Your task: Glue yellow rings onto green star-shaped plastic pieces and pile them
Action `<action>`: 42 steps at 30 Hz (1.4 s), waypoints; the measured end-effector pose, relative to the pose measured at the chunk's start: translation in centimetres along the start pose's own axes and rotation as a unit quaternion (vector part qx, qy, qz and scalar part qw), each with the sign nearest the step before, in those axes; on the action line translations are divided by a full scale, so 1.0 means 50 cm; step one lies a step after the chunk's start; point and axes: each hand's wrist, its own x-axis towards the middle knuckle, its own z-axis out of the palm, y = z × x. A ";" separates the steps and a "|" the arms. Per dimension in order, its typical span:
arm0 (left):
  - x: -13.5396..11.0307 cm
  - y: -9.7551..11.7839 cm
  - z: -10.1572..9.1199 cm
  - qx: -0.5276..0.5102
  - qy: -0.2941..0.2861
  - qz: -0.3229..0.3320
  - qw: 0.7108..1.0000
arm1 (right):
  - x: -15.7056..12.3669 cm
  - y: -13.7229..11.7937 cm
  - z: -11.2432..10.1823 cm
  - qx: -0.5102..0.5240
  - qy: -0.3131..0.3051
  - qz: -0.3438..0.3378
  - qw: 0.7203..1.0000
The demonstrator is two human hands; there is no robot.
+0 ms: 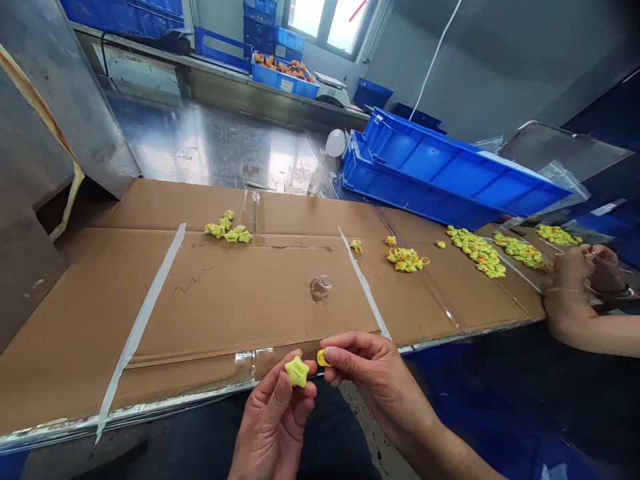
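Gently, low in the frame, my left fingers (278, 393) pinch a yellow star (297, 371) by its edges; it looks light and rubbery. My right fingers (347, 357) nip a tiny, easily dropped yellow piece (323, 358).

Your left hand (273, 417) rises from the bottom edge, palm turned towards you and fingers curled, with the thumb and fingertips pinching a yellow star (297, 371) at the top. Your right hand (373, 373) comes in from the lower right, back of the hand up and knuckles bent, thumb and forefinger closed on a small yellow piece (323, 359). The two hands sit close together, fingertips almost meeting, the right slightly higher. Your right forearm is bare and runs off towards the lower right corner; of the left arm only the wrist shows
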 end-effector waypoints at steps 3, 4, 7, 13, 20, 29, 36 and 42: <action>0.002 -0.001 -0.006 -0.007 -0.009 -0.002 1.000 | 0.003 -0.012 -0.003 -0.027 0.009 -0.024 0.999; 0.003 -0.001 -0.007 -0.009 -0.010 -0.002 1.000 | 0.004 -0.017 -0.003 -0.036 0.009 -0.031 0.999; 0.004 -0.001 -0.008 -0.007 -0.008 -0.003 1.000 | 0.007 -0.030 -0.005 -0.054 0.006 -0.048 0.997; 0.001 0.001 0.000 0.001 0.009 -0.001 1.000 | 0.011 -0.042 -0.010 -0.068 0.020 -0.055 0.996; -0.003 0.004 0.007 0.007 0.019 0.000 1.000 | 0.009 -0.048 -0.013 -0.081 0.011 -0.081 0.993; -0.008 0.000 0.012 0.058 -0.005 0.033 0.998 | 0.004 -0.048 -0.008 -0.063 -0.003 -0.055 0.996; -0.013 -0.031 0.001 0.223 0.010 0.307 0.925 | -0.014 -0.027 0.016 0.004 -0.052 0.001 0.999; -0.022 -0.042 0.004 0.218 0.003 0.287 0.933 | -0.016 -0.015 0.021 0.002 -0.039 -0.017 0.999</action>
